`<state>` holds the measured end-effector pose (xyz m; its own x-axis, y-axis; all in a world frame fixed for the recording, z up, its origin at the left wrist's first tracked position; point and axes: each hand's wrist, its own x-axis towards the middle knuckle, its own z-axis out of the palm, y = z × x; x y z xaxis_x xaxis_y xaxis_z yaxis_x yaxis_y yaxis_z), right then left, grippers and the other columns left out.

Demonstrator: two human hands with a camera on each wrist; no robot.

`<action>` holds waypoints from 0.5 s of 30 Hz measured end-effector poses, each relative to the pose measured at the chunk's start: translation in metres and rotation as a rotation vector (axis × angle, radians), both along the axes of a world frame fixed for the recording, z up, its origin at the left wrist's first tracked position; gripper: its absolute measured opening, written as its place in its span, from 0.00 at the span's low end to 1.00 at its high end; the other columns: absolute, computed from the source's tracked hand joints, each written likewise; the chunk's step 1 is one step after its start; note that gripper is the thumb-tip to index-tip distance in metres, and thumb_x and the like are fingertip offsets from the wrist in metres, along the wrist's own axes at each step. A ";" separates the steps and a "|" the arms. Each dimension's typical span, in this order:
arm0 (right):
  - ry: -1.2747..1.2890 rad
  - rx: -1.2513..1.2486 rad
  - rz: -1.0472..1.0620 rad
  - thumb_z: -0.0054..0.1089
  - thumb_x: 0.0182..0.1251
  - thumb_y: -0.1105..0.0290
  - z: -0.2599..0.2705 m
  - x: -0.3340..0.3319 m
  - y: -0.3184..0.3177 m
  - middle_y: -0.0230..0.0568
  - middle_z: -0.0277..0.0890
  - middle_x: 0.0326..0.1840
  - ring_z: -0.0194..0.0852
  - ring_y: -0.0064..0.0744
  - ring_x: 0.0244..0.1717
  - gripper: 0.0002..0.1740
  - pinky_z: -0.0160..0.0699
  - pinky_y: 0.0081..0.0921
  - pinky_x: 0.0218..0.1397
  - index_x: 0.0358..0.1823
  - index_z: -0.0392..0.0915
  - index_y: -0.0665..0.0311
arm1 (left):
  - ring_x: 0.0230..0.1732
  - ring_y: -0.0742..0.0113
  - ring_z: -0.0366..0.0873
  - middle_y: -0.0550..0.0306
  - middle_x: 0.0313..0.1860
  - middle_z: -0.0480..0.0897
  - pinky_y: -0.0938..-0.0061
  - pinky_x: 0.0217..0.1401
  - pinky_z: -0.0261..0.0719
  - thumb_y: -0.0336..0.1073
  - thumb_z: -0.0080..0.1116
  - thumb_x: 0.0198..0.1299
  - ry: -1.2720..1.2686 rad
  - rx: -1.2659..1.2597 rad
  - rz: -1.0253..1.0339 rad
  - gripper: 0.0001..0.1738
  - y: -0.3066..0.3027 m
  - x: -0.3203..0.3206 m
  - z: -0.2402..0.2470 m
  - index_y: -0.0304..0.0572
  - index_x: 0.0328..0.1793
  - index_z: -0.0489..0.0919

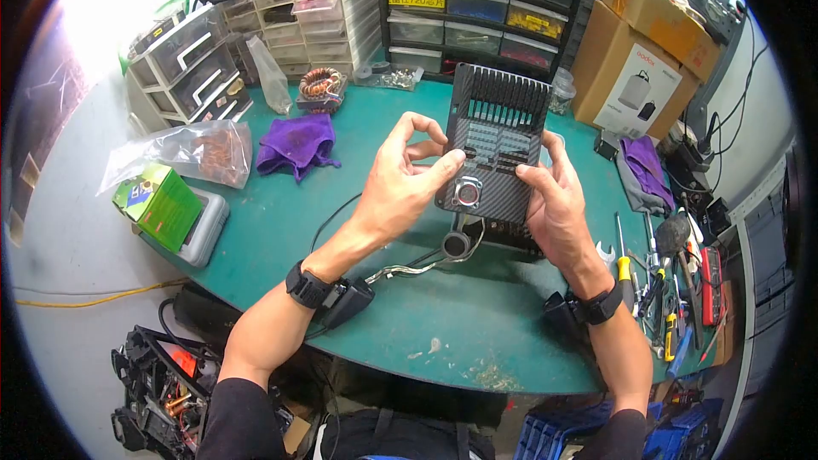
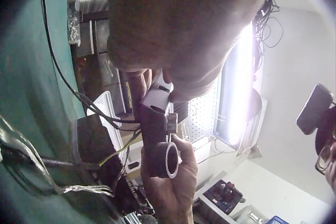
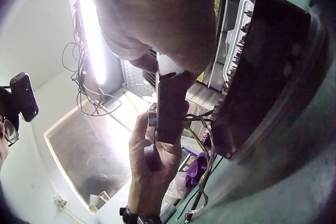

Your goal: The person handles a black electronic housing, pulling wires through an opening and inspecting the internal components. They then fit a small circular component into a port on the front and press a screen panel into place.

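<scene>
A black panel (image 1: 503, 136) with a carbon-fibre pattern, a row of slots at its far end and a silver round fitting (image 1: 467, 192) is held up tilted over the bench. My left hand (image 1: 405, 175) grips its left edge, the thumb on the front face. On the opposite edge my right hand (image 1: 558, 204) holds it, thumb also on the front. Below hangs a dark round part (image 1: 456, 244), seen as a ring-ended tube (image 2: 169, 160) in the left wrist view. Wires (image 1: 409, 269) run from under the panel. A dark finned box (image 3: 268, 61) stands behind it, partly hidden.
Hand tools, including a yellow-handled screwdriver (image 1: 625, 268), lie at the right of the green bench (image 1: 409, 332). At the left are a green box (image 1: 158, 209), a bagged copper part (image 1: 223, 158) and a purple cloth (image 1: 296, 145). Drawer cabinets (image 1: 464, 4) line the back beside a cardboard box (image 1: 596, 60).
</scene>
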<state>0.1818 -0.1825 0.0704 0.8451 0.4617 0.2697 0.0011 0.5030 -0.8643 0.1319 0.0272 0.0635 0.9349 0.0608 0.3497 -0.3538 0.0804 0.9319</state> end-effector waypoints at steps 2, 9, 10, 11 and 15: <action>0.005 -0.006 -0.007 0.55 0.70 0.79 -0.001 0.000 -0.001 0.50 0.76 0.61 0.76 0.36 0.62 0.30 0.77 0.36 0.69 0.71 0.55 0.67 | 0.43 0.76 0.82 0.53 0.45 0.83 0.81 0.39 0.84 0.28 0.62 0.69 -0.002 -0.018 -0.009 0.16 -0.001 -0.001 0.000 0.43 0.55 0.66; -0.006 -0.009 -0.004 0.56 0.70 0.79 0.000 0.000 0.000 0.50 0.77 0.61 0.77 0.37 0.62 0.30 0.76 0.36 0.69 0.70 0.56 0.67 | 0.42 0.76 0.82 0.54 0.45 0.83 0.82 0.40 0.84 0.28 0.62 0.69 0.002 -0.024 -0.011 0.17 -0.001 -0.001 0.001 0.43 0.55 0.66; -0.002 -0.011 -0.005 0.56 0.70 0.79 -0.001 -0.001 0.000 0.50 0.77 0.61 0.77 0.37 0.62 0.30 0.76 0.36 0.69 0.70 0.56 0.67 | 0.42 0.76 0.82 0.54 0.45 0.83 0.82 0.40 0.84 0.28 0.62 0.69 0.005 -0.025 -0.012 0.17 -0.001 -0.001 0.000 0.43 0.55 0.66; -0.009 -0.014 0.003 0.56 0.71 0.79 0.000 -0.001 0.000 0.51 0.77 0.61 0.76 0.37 0.62 0.30 0.76 0.36 0.69 0.70 0.56 0.67 | 0.42 0.76 0.82 0.54 0.45 0.83 0.82 0.40 0.84 0.28 0.63 0.69 0.004 -0.011 -0.009 0.17 0.000 -0.001 0.000 0.43 0.55 0.66; -0.037 -0.032 0.006 0.59 0.71 0.77 0.000 0.002 -0.002 0.52 0.76 0.62 0.76 0.37 0.64 0.30 0.76 0.37 0.69 0.70 0.56 0.67 | 0.43 0.76 0.82 0.53 0.45 0.83 0.81 0.40 0.85 0.29 0.62 0.69 -0.024 0.045 0.022 0.17 0.000 0.000 -0.001 0.43 0.55 0.66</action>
